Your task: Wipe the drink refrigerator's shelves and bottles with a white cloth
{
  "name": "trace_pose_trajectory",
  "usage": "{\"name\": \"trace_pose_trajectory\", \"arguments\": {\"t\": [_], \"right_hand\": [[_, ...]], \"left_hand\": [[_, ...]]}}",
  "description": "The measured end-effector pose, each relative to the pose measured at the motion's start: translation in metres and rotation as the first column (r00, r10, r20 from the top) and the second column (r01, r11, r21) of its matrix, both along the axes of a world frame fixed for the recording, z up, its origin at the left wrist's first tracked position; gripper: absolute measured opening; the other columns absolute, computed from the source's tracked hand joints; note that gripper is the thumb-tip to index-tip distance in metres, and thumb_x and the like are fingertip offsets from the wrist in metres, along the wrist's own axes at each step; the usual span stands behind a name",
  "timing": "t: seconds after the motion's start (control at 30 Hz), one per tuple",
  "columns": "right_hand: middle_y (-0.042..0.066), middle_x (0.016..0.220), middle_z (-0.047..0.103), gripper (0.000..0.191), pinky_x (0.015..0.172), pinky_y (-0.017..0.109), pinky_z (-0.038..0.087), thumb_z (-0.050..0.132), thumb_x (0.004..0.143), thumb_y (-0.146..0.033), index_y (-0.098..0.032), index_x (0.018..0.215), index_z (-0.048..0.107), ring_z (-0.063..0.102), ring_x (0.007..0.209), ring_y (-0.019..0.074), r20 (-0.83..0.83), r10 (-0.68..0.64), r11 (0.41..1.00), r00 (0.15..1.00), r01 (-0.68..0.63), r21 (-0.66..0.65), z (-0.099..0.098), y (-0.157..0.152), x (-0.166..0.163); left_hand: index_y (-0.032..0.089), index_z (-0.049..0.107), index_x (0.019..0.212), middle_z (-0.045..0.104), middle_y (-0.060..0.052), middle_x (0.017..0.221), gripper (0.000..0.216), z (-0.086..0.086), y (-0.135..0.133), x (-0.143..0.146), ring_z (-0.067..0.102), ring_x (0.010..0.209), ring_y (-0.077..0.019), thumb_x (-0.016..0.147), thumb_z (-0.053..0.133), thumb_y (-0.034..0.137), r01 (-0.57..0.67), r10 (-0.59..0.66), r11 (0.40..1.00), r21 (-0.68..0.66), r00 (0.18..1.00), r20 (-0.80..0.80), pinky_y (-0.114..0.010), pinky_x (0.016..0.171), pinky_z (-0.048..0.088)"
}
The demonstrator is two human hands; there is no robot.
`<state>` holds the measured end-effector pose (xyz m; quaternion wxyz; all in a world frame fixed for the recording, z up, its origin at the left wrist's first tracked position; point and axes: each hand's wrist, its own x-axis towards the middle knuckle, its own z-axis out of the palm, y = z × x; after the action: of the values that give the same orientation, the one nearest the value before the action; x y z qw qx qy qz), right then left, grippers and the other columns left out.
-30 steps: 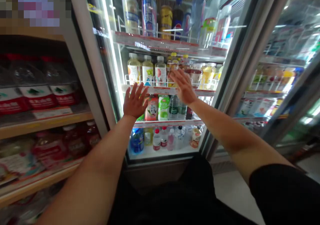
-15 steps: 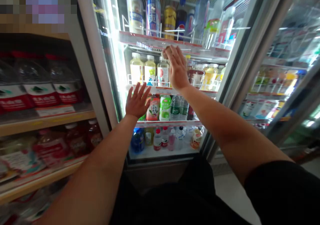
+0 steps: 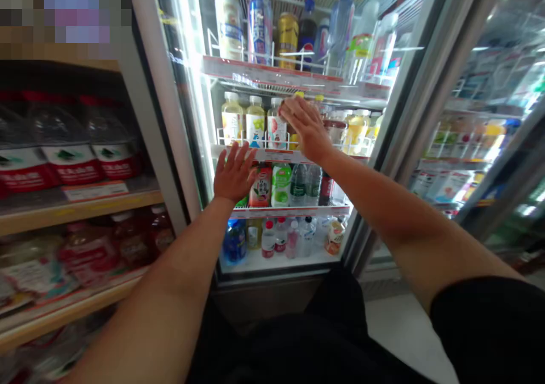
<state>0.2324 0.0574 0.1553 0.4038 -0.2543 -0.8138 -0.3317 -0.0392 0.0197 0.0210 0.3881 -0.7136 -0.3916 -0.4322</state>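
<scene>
My left hand (image 3: 235, 175) is spread with its fingers apart, its palm toward the glass front of a lit drinks fridge (image 3: 281, 270). Higher and to the right, my right hand (image 3: 307, 127) has its fingers close together and bent toward the same glass. A small brownish edge shows by its fingertips; what lies under them is mostly hidden. Behind the right hand stand juice bottles with white caps, one with a red fruit label (image 3: 276, 128). Below, near the left hand, are a red-labelled bottle (image 3: 260, 185) and a green bottle (image 3: 281, 184).
On the fridge's top shelf stand tall cans (image 3: 260, 29) and bottles; small bottles (image 3: 268, 239) line its bottom. At left, a wooden-edged shelf (image 3: 85, 211) holds large water bottles (image 3: 66, 151). A metal door frame (image 3: 419, 97) and another glass-fronted fridge (image 3: 464, 145) are at right.
My right hand has moved down a little along the glass, from just under the top shelf to the juice bottles' level. The left hand has stayed in place.
</scene>
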Motion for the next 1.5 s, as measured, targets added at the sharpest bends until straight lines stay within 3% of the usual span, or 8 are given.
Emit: {"name": "trace_pose_trajectory", "arguments": {"t": [0.1,0.27,0.53,0.73,0.97,1.2,1.4,1.5], "right_hand": [[0.0,0.163,0.045,0.056,0.13,0.056,0.021,0.03,0.102,-0.017,-0.03,0.153,0.048,0.025,0.159,0.0232,0.086,0.014,1.0,0.996,-0.015,0.007,0.004,0.001,0.027],[0.002,0.165,0.042,0.058,0.13,0.06,0.021,0.024,0.103,-0.019,-0.027,0.158,0.042,0.023,0.16,0.0273,-0.179,-0.012,0.998,0.984,0.024,0.063,0.013,0.014,0.072],[0.004,0.159,0.052,0.052,0.129,0.053,0.029,0.028,0.105,-0.026,-0.027,0.149,0.055,0.032,0.157,0.0251,-0.051,-0.035,0.998,0.998,0.037,0.043,-0.02,0.006,0.116],[0.006,0.162,0.047,0.058,0.129,0.06,0.029,0.026,0.103,-0.018,-0.025,0.156,0.047,0.028,0.158,0.0281,-0.316,-0.152,0.988,0.936,0.154,-0.019,-0.047,0.004,0.138],[0.006,0.155,0.056,0.055,0.129,0.058,0.033,0.029,0.104,-0.02,-0.03,0.151,0.055,0.031,0.157,0.026,-0.283,-0.178,0.981,0.942,0.146,-0.131,-0.145,-0.013,0.136],[0.008,0.158,0.053,0.055,0.13,0.056,0.031,0.029,0.103,-0.015,-0.024,0.151,0.055,0.027,0.158,0.0241,-0.211,-0.119,0.991,0.97,0.104,-0.079,-0.132,-0.013,0.13],[0.002,0.158,0.053,0.055,0.128,0.053,0.033,0.03,0.104,-0.012,-0.028,0.15,0.055,0.033,0.156,0.022,0.077,-0.02,0.988,0.997,0.032,-0.154,-0.137,-0.033,0.066],[0.0,0.161,0.048,0.058,0.129,0.052,0.031,0.03,0.103,-0.011,-0.029,0.153,0.051,0.029,0.158,0.0202,0.045,0.016,0.986,0.999,-0.008,-0.166,-0.123,-0.035,0.027]], "left_hand": [[0.028,0.036,0.162,0.034,-0.006,0.167,0.063,0.0,-0.001,0.0,0.017,0.159,-0.0282,0.102,0.051,0.039,0.014,-0.014,1.0,-0.027,1.0,0.007,-0.054,0.132,0.008],[0.028,0.036,0.162,0.033,-0.006,0.168,0.064,0.0,-0.001,0.001,0.015,0.159,-0.0286,0.101,0.05,0.04,0.021,-0.019,0.998,-0.059,0.999,0.036,-0.055,0.132,0.006],[0.028,0.04,0.16,0.037,-0.007,0.166,0.06,0.002,-0.004,0.003,0.018,0.159,-0.0285,0.102,0.048,0.043,0.033,-0.029,0.997,-0.075,0.998,0.058,-0.055,0.131,0.007],[0.029,0.038,0.161,0.034,-0.007,0.167,0.061,0.001,-0.002,0.002,0.016,0.159,-0.0289,0.102,0.047,0.043,0.051,-0.046,0.996,-0.074,0.997,0.066,-0.056,0.131,0.005],[0.024,0.046,0.157,0.037,-0.008,0.165,0.058,0.002,-0.004,0.003,0.017,0.159,-0.0276,0.103,0.044,0.047,0.031,-0.026,0.997,-0.074,0.997,0.07,-0.055,0.132,0.008],[0.024,0.047,0.155,0.039,-0.007,0.165,0.058,0.002,-0.004,0.004,0.017,0.159,-0.0279,0.102,0.045,0.047,0.024,-0.018,0.997,-0.074,0.996,0.082,-0.054,0.132,0.008],[0.027,0.041,0.159,0.037,-0.008,0.165,0.059,0.001,-0.004,0.003,0.019,0.159,-0.0285,0.102,0.048,0.042,0.025,-0.023,0.999,-0.042,0.998,0.05,-0.056,0.131,0.01],[0.028,0.041,0.159,0.036,-0.008,0.166,0.059,0.002,-0.004,0.002,0.018,0.159,-0.0282,0.103,0.047,0.043,0.036,-0.033,0.998,-0.057,0.998,0.059,-0.056,0.131,0.008]]}}
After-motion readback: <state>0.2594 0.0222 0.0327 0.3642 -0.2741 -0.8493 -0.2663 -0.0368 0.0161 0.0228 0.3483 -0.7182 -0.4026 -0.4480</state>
